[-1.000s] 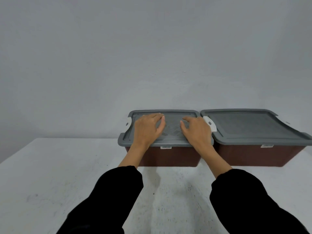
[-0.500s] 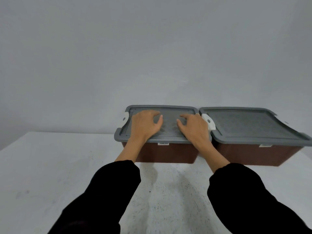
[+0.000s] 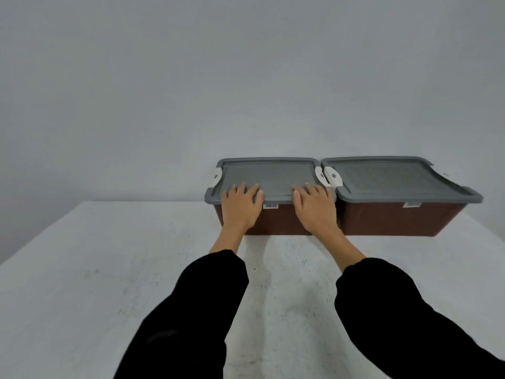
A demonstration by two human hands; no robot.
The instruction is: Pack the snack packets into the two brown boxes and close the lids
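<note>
Tabletop [image 3: 109, 269] is white and speckled, backed by a plain grey wall [image 3: 191, 77]. I see the left brown box [image 3: 281, 220] and right brown box [image 3: 388, 220] side by side, each with its grey lid on. My left hand [image 3: 240, 206] and right hand [image 3: 314, 209] lie flat on the left lid [image 3: 270, 176] at its front edge, fingers straight, gripping nothing.

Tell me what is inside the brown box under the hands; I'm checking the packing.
Its inside is hidden: the grey lid covers the brown box, with the left hand and right hand flat on the lid's front edge. Only the box's front wall shows.
</note>
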